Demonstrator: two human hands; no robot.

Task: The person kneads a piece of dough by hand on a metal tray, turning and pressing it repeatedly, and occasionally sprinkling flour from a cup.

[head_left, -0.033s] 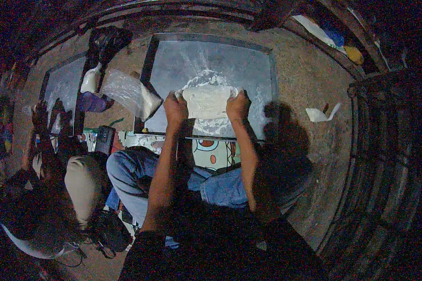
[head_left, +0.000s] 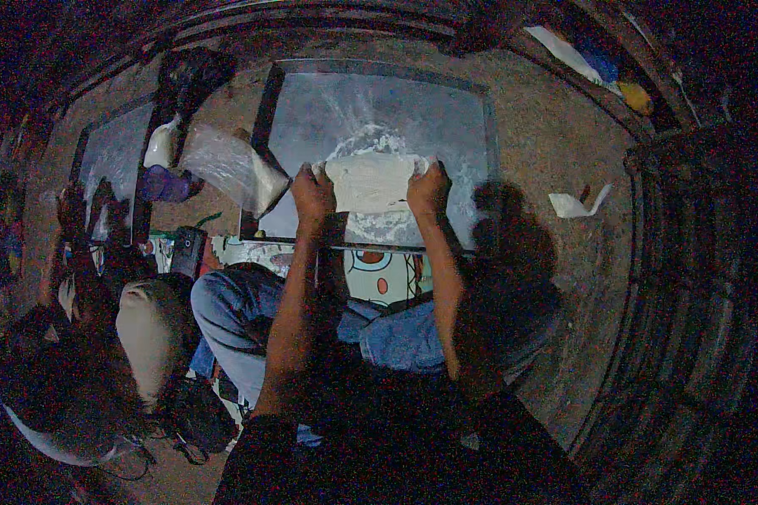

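A pale, flattened sheet of dough (head_left: 369, 183) stretches between my two hands above a grey board with a dark raised rim (head_left: 379, 71). My left hand (head_left: 314, 195) grips the dough's left end, fingers curled around its edge. On the opposite side my right hand (head_left: 429, 190) is closed on the right end the same way. White flour (head_left: 379, 225) is scattered on the board around the dough. I cannot tell whether the dough's underside touches the board.
Left of the board lie a clear plastic bag with white powder (head_left: 265, 187), a small white bag (head_left: 160, 145) and a purple bundle (head_left: 167, 183). A second board (head_left: 114, 143) stands beside another person's hand (head_left: 70, 209). A phone (head_left: 188, 251) and a white scrap (head_left: 568, 205) are nearby.
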